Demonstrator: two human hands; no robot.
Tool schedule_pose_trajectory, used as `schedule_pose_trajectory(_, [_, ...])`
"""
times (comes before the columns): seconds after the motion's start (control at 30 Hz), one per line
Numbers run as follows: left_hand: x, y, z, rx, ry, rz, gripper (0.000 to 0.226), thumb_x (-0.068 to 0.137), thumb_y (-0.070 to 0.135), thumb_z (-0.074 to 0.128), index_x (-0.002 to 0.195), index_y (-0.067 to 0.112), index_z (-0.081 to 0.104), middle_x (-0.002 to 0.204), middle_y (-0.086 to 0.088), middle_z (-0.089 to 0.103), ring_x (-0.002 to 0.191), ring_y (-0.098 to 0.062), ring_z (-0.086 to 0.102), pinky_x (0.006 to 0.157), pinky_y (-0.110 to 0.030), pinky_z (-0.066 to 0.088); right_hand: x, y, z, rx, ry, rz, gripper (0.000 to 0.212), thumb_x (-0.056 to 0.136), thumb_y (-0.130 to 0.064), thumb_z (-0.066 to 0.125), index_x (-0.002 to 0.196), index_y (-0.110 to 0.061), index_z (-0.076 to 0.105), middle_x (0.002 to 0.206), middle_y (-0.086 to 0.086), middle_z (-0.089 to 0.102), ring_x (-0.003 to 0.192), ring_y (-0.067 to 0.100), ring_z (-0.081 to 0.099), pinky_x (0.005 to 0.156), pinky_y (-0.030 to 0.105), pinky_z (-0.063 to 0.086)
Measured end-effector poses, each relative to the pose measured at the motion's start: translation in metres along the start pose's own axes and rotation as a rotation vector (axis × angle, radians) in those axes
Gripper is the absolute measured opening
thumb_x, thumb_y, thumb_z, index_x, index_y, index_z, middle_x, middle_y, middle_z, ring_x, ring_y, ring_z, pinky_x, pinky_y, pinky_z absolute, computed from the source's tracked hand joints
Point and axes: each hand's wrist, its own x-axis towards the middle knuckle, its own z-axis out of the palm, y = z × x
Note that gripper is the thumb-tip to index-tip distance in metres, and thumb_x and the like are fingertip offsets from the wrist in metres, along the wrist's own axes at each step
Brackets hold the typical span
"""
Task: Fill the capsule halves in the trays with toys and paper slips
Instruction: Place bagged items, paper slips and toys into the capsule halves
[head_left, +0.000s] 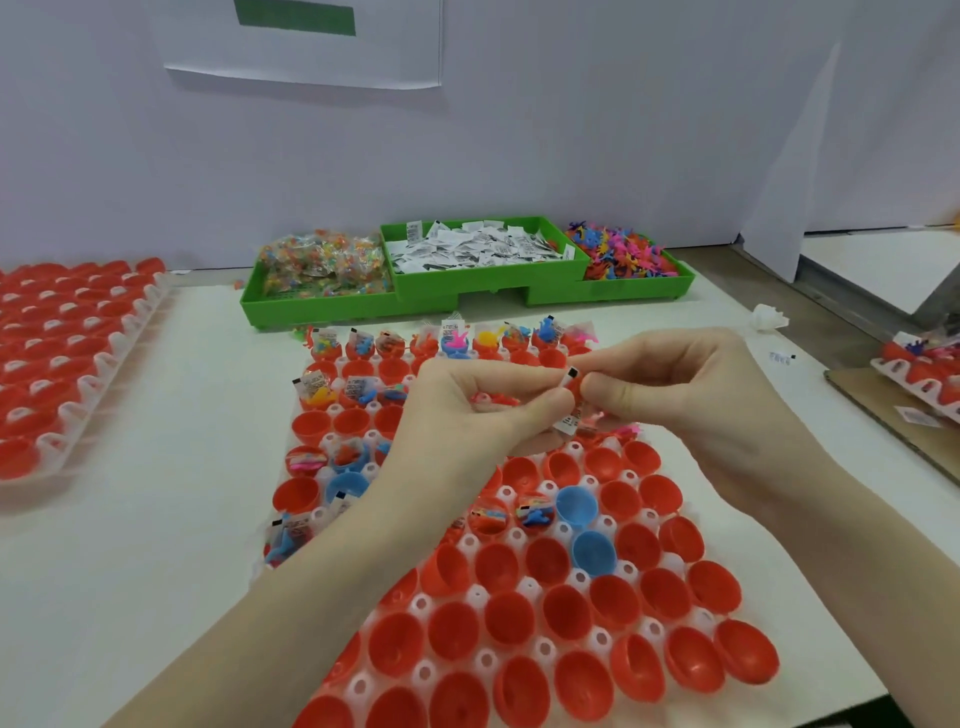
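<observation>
A white tray (563, 530) in front of me holds red and a few blue capsule halves; several far ones carry toys and paper slips, the near ones are hollow. My left hand (478, 410) and my right hand (691, 395) meet above the tray's middle. Both pinch white paper slips (569, 400) with black print between fingertips; the left hand holds a small bundle of them. Small pink and orange toys (592, 421) peek out just below the fingers.
A green bin (415, 291) at the back holds bagged toys (322, 262), paper slips (478, 244) and loose coloured toys (623, 252). Another tray of red halves (67, 343) lies at left; a third tray (924, 374) sits on cardboard at right.
</observation>
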Motion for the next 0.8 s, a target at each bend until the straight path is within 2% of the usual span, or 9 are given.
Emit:
schedule_pose_trajectory(0.13, [0.000,-0.011,0.002,0.100,-0.018,0.026,0.016,0.071,-0.001,0.071,0.079,0.013,0.072,0.066,0.001,0.071,0.062,-0.012,0.069,0.057,-0.019,0.055,-0.002,0.006,-0.005,-0.107,-0.060,0.086,0.020,0.069,-0.009,0.069,0.086,-0.019,0.070,0.074,0.004,0.073,0.062,0.011,0.068,0.055,0.014,0.051])
schedule_pose_trajectory(0.27, [0.000,-0.026,0.005,0.297,0.002,0.084,0.019,0.070,0.005,0.076,0.080,0.020,0.070,0.065,0.007,0.070,0.063,-0.005,0.068,0.062,-0.013,0.052,-0.005,0.017,-0.005,-0.281,-0.143,0.164,0.027,0.083,0.001,0.062,0.077,-0.024,0.069,0.067,-0.009,0.071,0.062,0.002,0.066,0.056,0.010,0.048])
schedule_pose_trajectory(0.37, [-0.002,-0.037,0.007,0.636,0.013,0.168,0.020,0.071,0.027,0.077,0.089,0.026,0.069,0.072,0.018,0.065,0.071,0.002,0.063,0.063,-0.009,0.047,-0.008,0.027,-0.006,-0.410,-0.092,0.152,0.030,0.082,0.001,0.063,0.071,-0.027,0.068,0.061,-0.012,0.068,0.062,0.001,0.065,0.058,0.011,0.050])
schedule_pose_trajectory(0.47, [-0.004,-0.045,0.002,0.996,-0.034,0.207,0.042,0.067,0.053,0.069,0.101,0.029,0.067,0.086,0.017,0.055,0.082,-0.001,0.051,0.073,-0.021,0.042,-0.012,0.043,-0.006,-0.590,-0.003,0.085,0.027,0.081,0.000,0.063,0.071,-0.024,0.070,0.066,-0.016,0.063,0.066,0.001,0.064,0.067,0.011,0.051])
schedule_pose_trajectory(0.53, [-0.007,-0.052,0.001,1.186,-0.131,0.220,0.056,0.066,0.065,0.059,0.108,0.029,0.064,0.091,0.016,0.045,0.087,-0.003,0.039,0.075,-0.023,0.029,-0.016,0.051,-0.004,-0.677,-0.007,0.009,0.020,0.080,0.002,0.063,0.077,-0.015,0.074,0.067,-0.018,0.061,0.066,-0.002,0.061,0.069,0.008,0.047])
schedule_pose_trajectory(0.6, [-0.009,-0.058,0.002,1.340,-0.185,0.251,0.060,0.068,0.072,0.049,0.110,0.031,0.061,0.094,0.016,0.036,0.088,-0.003,0.027,0.072,-0.023,0.017,-0.021,0.057,-0.003,-0.780,-0.059,-0.073,0.018,0.081,0.002,0.062,0.081,-0.011,0.073,0.071,-0.012,0.065,0.066,0.000,0.058,0.070,0.010,0.045])
schedule_pose_trajectory(0.7, [-0.010,-0.063,0.002,1.378,-0.195,0.271,0.059,0.070,0.072,0.045,0.108,0.031,0.062,0.094,0.014,0.033,0.087,-0.004,0.022,0.073,-0.024,0.014,-0.024,0.063,-0.001,-0.903,-0.154,-0.133,0.016,0.082,0.002,0.059,0.082,-0.010,0.070,0.078,-0.002,0.064,0.070,0.006,0.054,0.071,0.021,0.047])
schedule_pose_trajectory(0.8, [-0.010,-0.064,0.001,1.375,-0.188,0.304,0.059,0.069,0.071,0.046,0.103,0.027,0.065,0.095,0.011,0.042,0.089,-0.009,0.033,0.075,-0.026,0.017,-0.025,0.063,0.001,-0.979,-0.258,-0.189,0.015,0.079,0.004,0.059,0.082,-0.006,0.070,0.082,0.001,0.057,0.072,0.011,0.050,0.067,0.025,0.047])
